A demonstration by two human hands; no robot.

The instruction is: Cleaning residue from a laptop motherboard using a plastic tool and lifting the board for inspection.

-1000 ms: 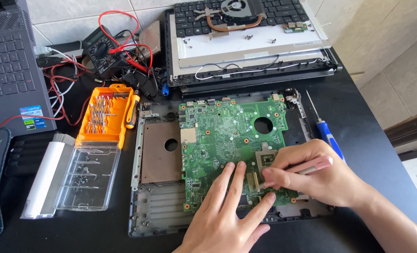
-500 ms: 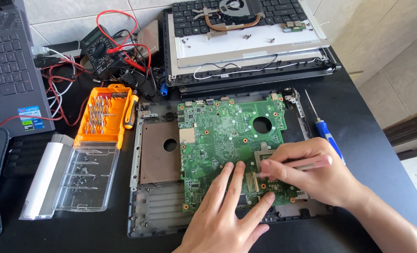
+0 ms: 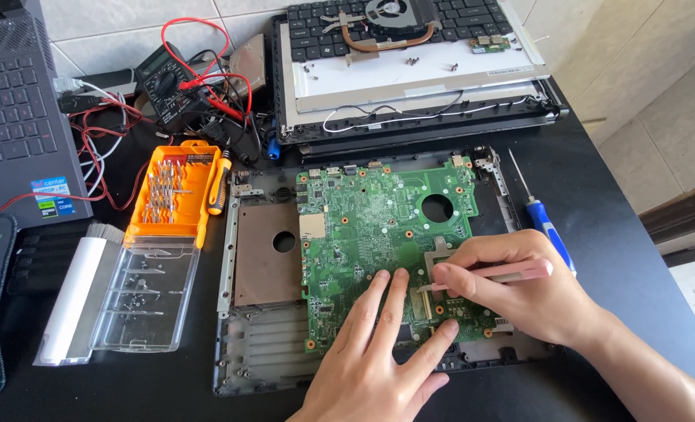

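A green circuit board (image 3: 379,234) lies in an opened laptop base (image 3: 246,328) at the middle of a black worktop (image 3: 621,219). The left hand (image 3: 371,367) rests flat on the board's near edge, fingers spread wide. The right hand (image 3: 519,289) pinches a pink tool (image 3: 504,275) whose tip meets the board near its right side, beside a square socket. Just right of the base lies a blue screwdriver (image 3: 547,227). To the left sit an orange bit set (image 3: 171,191) and its clear lid (image 3: 140,297). At the far edge rests a stripped laptop lid (image 3: 418,78) bearing a fan, with a multimeter (image 3: 168,82) and red leads to its left. A dark laptop (image 3: 11,117) occupies the far left corner.
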